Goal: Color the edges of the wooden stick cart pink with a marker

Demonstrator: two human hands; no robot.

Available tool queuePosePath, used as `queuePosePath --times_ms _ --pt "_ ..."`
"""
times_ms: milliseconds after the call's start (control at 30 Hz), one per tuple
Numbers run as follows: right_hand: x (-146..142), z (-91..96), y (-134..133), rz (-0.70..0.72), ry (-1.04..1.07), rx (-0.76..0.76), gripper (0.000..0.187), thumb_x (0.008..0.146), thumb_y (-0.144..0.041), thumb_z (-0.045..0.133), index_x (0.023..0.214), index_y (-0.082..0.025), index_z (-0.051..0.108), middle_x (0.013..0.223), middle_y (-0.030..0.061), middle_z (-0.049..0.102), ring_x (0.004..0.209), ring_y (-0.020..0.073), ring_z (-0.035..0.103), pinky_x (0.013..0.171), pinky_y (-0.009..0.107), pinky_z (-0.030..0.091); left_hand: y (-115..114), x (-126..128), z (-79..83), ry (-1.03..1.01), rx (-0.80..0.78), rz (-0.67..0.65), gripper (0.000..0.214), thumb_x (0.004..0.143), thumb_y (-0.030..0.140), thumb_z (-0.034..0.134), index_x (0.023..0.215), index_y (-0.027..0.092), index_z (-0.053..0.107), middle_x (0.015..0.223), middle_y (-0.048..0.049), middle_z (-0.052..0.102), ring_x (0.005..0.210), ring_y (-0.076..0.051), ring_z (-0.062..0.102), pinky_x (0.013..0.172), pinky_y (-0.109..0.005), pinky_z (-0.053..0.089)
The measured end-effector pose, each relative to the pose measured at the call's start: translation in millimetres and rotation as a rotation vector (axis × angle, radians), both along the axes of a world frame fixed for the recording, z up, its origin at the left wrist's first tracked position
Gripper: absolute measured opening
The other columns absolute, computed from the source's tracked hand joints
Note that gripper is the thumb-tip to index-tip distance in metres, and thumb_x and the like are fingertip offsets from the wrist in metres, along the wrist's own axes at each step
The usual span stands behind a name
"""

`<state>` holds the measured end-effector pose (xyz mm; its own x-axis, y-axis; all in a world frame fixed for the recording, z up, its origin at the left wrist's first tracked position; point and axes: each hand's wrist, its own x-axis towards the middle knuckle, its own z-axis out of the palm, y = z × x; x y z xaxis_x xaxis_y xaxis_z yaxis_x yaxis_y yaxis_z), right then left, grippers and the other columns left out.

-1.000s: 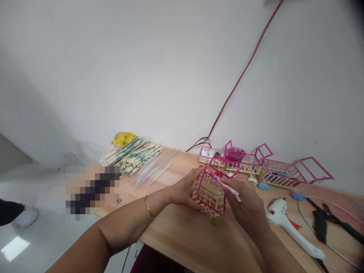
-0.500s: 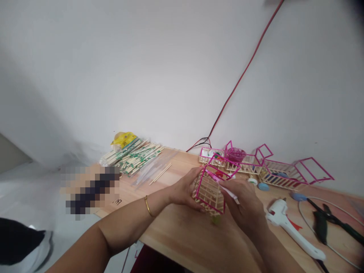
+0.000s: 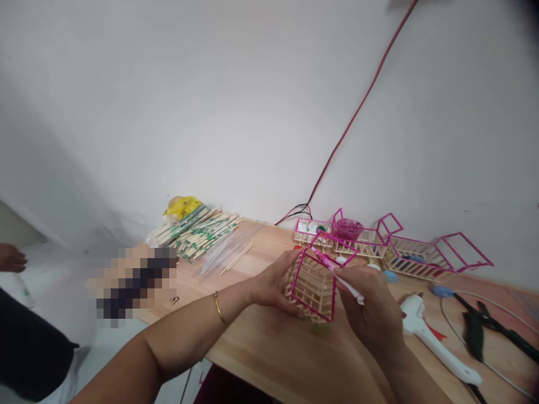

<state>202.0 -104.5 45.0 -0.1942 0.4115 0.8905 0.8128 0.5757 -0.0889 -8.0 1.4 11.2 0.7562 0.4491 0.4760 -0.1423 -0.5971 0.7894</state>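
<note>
My left hand (image 3: pixel 273 282) grips the left side of a small wooden stick cage with pink-painted edges (image 3: pixel 314 287), held just above the wooden table (image 3: pixel 269 342). My right hand (image 3: pixel 370 311) holds a thin paintbrush with a pink tip (image 3: pixel 339 276), its tip resting on the cage's upper pink edge. A gold bangle sits on my left wrist.
Several finished pink-and-wood stick frames (image 3: pixel 404 252) line the wall, with a pink cup (image 3: pixel 348 227) among them. A white glue gun (image 3: pixel 433 339), dark pliers (image 3: pixel 475 331) and cables lie at right. A pile of wrapped chopsticks (image 3: pixel 197 231) lies at left. Another person (image 3: pixel 25 336) is at far left.
The brush tip has slid a little along the cage's top edge and the cage has turned slightly. At far left, another person has moved further into view.
</note>
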Motion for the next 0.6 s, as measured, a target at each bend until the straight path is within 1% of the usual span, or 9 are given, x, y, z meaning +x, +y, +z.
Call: queuePosePath --times_ms 233,300,500,600 --pt "0.4 -0.6 -0.3 -0.003 -0.031 -0.001 0.027 0.092 -0.016 0.056 0.118 -0.024 0.06 0.093 0.0053 0.069 0.087 0.0196 0.063 0.079 0.036 0.047 -1.3 0.8 7.1 -0.011 0.003 -0.005 0.125 0.042 0.042 0.098 0.148 0.023 0.035 0.145 -0.0165 0.046 0.137 -0.04 0.044 0.117 -0.057 0.036" --pt "0.0 -0.4 -0.1 0.004 -0.026 0.0 0.028 0.092 -0.016 0.057 0.118 -0.024 0.061 0.093 0.0051 0.069 0.087 0.0196 0.063 0.079 0.035 0.047 -0.7 1.0 6.2 -0.014 0.015 -0.011 0.125 0.041 0.042 0.098 0.147 0.023 0.036 0.144 -0.0167 0.046 0.136 -0.04 0.044 0.117 -0.056 0.037" --pt "-1.6 0.1 -0.5 -0.007 -0.032 -0.003 0.026 0.093 -0.019 0.056 0.118 -0.025 0.061 0.092 0.0044 0.069 0.086 0.0197 0.063 0.079 0.036 0.046 1.3 0.6 0.2 -0.016 0.034 -0.007 0.129 0.04 0.043 0.098 0.15 0.023 0.032 0.147 -0.0175 0.044 0.138 -0.04 0.043 0.118 -0.057 0.035" --pt "-1.5 -0.1 -1.1 -0.011 -0.052 0.007 0.026 0.094 -0.018 0.055 0.118 -0.023 0.06 0.092 0.0052 0.068 0.088 0.02 0.062 0.081 0.036 0.046 0.2 0.8 2.3 -0.013 0.022 -0.006 0.129 0.041 0.044 0.098 0.15 0.023 0.032 0.147 -0.017 0.044 0.137 -0.04 0.043 0.118 -0.056 0.036"
